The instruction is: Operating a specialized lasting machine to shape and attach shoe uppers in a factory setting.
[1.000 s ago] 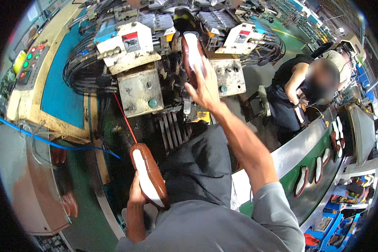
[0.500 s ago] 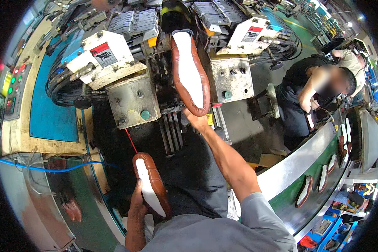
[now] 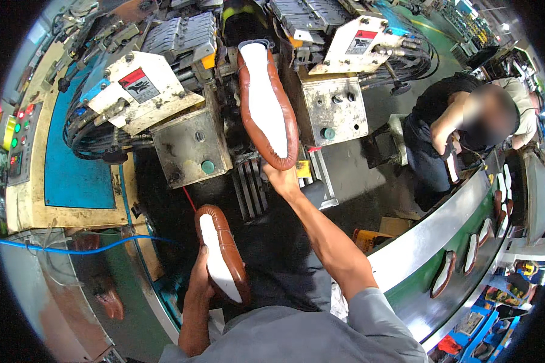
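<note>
A brown leather shoe upper (image 3: 219,259) with a white insole facing up is in my left hand (image 3: 200,270). The thumb lies along its edge, and the other fingers are hidden beneath it. Ahead of me a second shoe upper (image 3: 264,100), also brown with a white bottom, sits with one end in the machine's middle (image 3: 246,27). My right hand (image 3: 283,180) grips the near, rounded end of that upper from below; its fingertips are mostly covered.
Metal control boxes with green buttons (image 3: 208,166) flank the machine. A button panel (image 3: 23,142) stands at far left, above a blue hose (image 3: 91,247). On the right, a green conveyor (image 3: 415,284) carries several shoe uppers. Beyond it a person (image 3: 433,130) bends over work.
The view has shifted slightly. Both hands keep hold of their shoe uppers, with little movement. The person on the right has leaned a little.
</note>
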Demonstrator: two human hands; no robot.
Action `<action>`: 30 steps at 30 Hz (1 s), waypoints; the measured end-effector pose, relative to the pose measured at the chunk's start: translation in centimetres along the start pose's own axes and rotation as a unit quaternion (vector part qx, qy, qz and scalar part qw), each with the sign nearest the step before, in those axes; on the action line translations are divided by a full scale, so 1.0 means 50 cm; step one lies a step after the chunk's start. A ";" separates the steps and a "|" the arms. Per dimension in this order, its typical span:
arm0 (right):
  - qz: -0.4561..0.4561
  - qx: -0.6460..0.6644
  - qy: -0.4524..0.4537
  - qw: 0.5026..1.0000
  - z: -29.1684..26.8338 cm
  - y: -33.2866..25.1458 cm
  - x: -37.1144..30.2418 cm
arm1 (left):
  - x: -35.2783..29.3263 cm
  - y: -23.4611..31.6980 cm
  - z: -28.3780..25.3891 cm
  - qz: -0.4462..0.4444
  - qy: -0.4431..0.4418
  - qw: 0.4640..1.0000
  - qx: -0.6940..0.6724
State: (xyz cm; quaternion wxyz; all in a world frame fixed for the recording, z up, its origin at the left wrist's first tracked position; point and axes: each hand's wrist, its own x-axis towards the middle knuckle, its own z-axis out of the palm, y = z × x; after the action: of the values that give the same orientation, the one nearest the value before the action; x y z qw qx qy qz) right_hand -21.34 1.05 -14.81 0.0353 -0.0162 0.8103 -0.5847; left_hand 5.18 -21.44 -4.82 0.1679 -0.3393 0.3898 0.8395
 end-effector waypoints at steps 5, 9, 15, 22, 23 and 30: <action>-0.278 -0.199 -0.093 0.935 -0.092 -0.109 -0.179 | -0.015 -0.007 -0.016 0.006 -0.036 0.999 -0.004; -0.408 -0.334 0.109 0.843 -0.121 -0.366 -0.139 | -0.028 -0.026 -0.042 -0.011 -0.089 0.994 -0.056; -0.398 -0.447 0.152 0.787 -0.090 -0.312 0.014 | -0.078 -0.055 -0.048 0.006 -0.122 0.988 -0.097; -0.412 -0.441 0.143 0.784 -0.083 -0.310 0.019 | -0.096 -0.070 -0.026 -0.013 -0.192 0.969 -0.157; -0.414 -0.439 0.139 0.785 -0.080 -0.318 0.023 | -0.096 -0.061 -0.017 -0.016 -0.172 0.977 -0.126; -0.423 -0.434 0.157 0.780 -0.063 -0.374 0.195 | -0.039 -0.024 0.027 0.003 -0.128 0.991 0.031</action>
State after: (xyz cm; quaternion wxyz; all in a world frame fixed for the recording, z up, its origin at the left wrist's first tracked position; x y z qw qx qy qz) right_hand -31.57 -2.55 3.55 -0.3537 -0.2790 0.8844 -0.1223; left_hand 6.62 -19.69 -3.48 0.2246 -0.2224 0.3915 0.8642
